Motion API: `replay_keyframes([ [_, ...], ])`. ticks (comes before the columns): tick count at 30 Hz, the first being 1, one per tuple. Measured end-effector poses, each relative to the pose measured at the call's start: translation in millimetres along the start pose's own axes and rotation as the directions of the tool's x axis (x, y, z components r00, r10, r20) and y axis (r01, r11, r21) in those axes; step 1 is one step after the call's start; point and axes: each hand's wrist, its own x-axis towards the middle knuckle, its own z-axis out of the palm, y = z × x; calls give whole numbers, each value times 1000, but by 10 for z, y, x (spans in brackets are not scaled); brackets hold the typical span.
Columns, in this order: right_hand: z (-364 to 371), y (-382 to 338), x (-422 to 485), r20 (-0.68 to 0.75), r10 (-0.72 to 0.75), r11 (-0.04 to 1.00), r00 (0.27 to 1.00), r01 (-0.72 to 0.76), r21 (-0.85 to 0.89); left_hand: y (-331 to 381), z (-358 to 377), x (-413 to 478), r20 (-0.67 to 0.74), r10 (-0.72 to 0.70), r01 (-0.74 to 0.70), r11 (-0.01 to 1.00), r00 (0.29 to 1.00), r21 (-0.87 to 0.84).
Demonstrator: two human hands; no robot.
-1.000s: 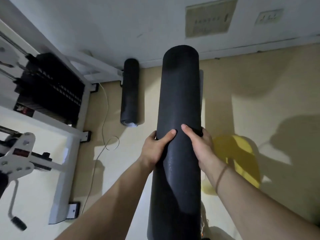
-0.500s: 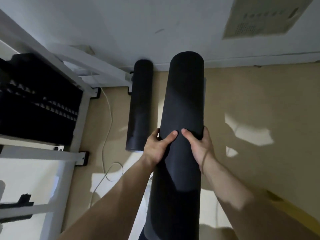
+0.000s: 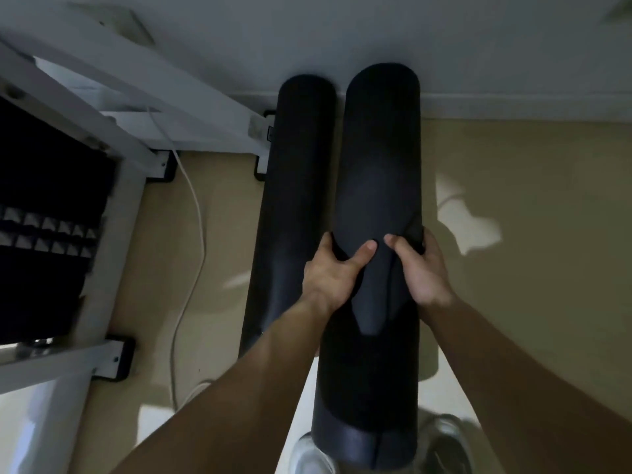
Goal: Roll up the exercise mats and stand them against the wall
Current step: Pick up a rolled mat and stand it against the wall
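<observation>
I hold a rolled black exercise mat (image 3: 378, 159) upright in the centre of the view, its far end close to the white wall (image 3: 342, 29). My left hand (image 3: 333, 271) grips its left side with the thumb across the front. My right hand (image 3: 422, 268) grips its right side, thumb on the front too. A second rolled black mat (image 3: 294, 186) stands just to its left, leaning on the wall. The two rolls sit side by side, almost touching.
A white-framed weight machine (image 3: 113, 145) with a black weight stack (image 3: 44, 213) fills the left. A white cable (image 3: 195, 213) trails over the beige floor (image 3: 530, 234) beside it. My shoes (image 3: 444, 443) show at the bottom.
I have stepped closer to the wall. The held mat has come up alongside the standing mat, and both now appear much larger. My grip is unchanged.
</observation>
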Motion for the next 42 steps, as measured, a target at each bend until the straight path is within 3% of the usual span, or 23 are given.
replay_keyframes([
  [7, 382, 470, 766, -41, 66, 998, 997, -67, -14, -157, 172, 619, -127, 79, -22, 915, 989, 403],
  [12, 457, 715, 1000, -7, 54, 999, 999, -54, -5, -183, 91, 592, -160, 135, -46, 884, 978, 465],
  [15, 402, 755, 1094, 18, 58, 991, 998, -55, -121, -161, 47, 598, -149, 148, -41, 831, 978, 555],
  [18, 340, 238, 638, 46, 101, 932, 994, -78, -353, -63, -52, 422, -160, 82, 21, 831, 984, 557],
  [22, -20, -239, -98, 14, 97, 779, 995, -67, -624, 108, -269, -219, -146, -11, 88, 838, 989, 538],
  [31, -912, -1045, -1852, 42, -34, 559, 999, 53, -827, 800, -486, -1881, 5, 117, -88, 722, 993, 687],
  [37, -1474, -1091, -3056, -45, -96, 546, 994, 15, -837, 781, -154, -2915, 164, 258, -291, 598, 952, 747],
  [42, -2155, -734, -4156, -143, -68, 638, 987, -67, -767, 399, 378, -3861, 318, 321, -440, 456, 892, 773],
])
